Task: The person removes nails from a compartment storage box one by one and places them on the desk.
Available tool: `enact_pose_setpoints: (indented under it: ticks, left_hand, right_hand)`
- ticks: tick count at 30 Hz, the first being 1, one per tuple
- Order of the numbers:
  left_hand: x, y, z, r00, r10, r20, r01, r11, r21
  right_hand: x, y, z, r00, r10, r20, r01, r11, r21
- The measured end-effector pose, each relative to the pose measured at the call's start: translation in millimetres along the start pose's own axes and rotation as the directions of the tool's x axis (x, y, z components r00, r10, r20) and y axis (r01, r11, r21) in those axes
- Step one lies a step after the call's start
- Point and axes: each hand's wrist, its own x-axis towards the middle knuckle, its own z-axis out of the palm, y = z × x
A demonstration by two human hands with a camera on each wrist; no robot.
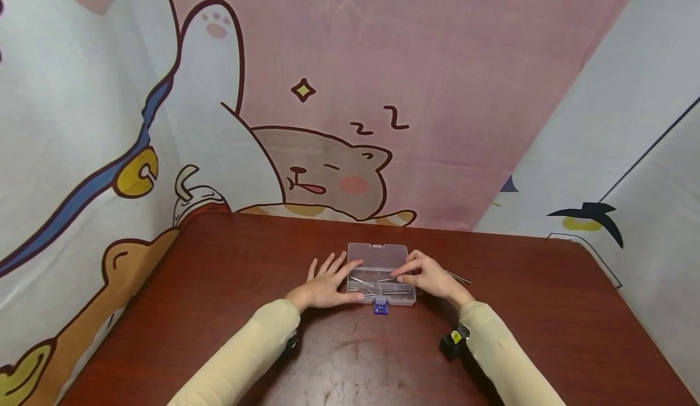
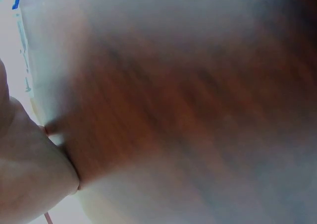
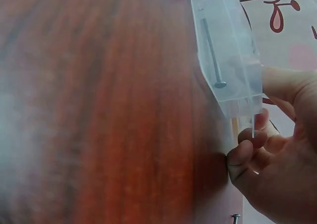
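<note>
A clear plastic compartment box (image 1: 378,255) stands on the table with its lid raised and its blue latch (image 1: 381,307) at the front. Several long metal nails lie inside; one nail (image 3: 212,53) shows through the wall in the right wrist view. My left hand (image 1: 327,287) rests against the box's left side, fingers spread, with thumb and index finger touching its edge. Over the right side reaches my right hand (image 1: 429,275), thumb and index finger pinching the end of a nail (image 1: 384,280) in a compartment. Its other fingers are curled beside the box wall.
Just beyond the right hand, long nails (image 1: 459,277) stick out to the right. The brown table (image 1: 350,357) extends around the box, and a cartoon-printed cloth (image 1: 437,90) hangs behind its far edge.
</note>
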Motion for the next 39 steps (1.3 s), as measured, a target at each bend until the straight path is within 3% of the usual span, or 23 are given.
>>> enact_pose_setpoints:
  ticks: [12, 26, 35, 39]
  left_hand:
    - [0.5, 0.4, -0.1, 1.000, 0.007, -0.003, -0.007, 1.000, 0.005]
    - [-0.1, 0.7, 1.0, 1.000, -0.012, -0.004, 0.012, 1.000, 0.002]
    - [0.6, 1.1, 0.6, 1.000, -0.017, 0.001, 0.017, 1.000, 0.008]
    - [0.5, 1.7, 1.0, 1.000, -0.021, 0.003, 0.021, 1.000, 0.005]
  right_hand:
    - [9.3, 2.2, -1.1, 0.996, -0.063, 0.065, 0.066, 0.997, -0.034]
    - [12.4, 1.3, 0.8, 0.996, 0.004, 0.092, -0.003, 1.000, -0.014]
    - [14.4, 2.4, 9.4, 0.998, -0.052, -0.025, 0.050, 0.997, -0.063]
    - [14.4, 4.0, 12.5, 0.997, -0.041, -0.069, 0.036, 0.997, -0.072]
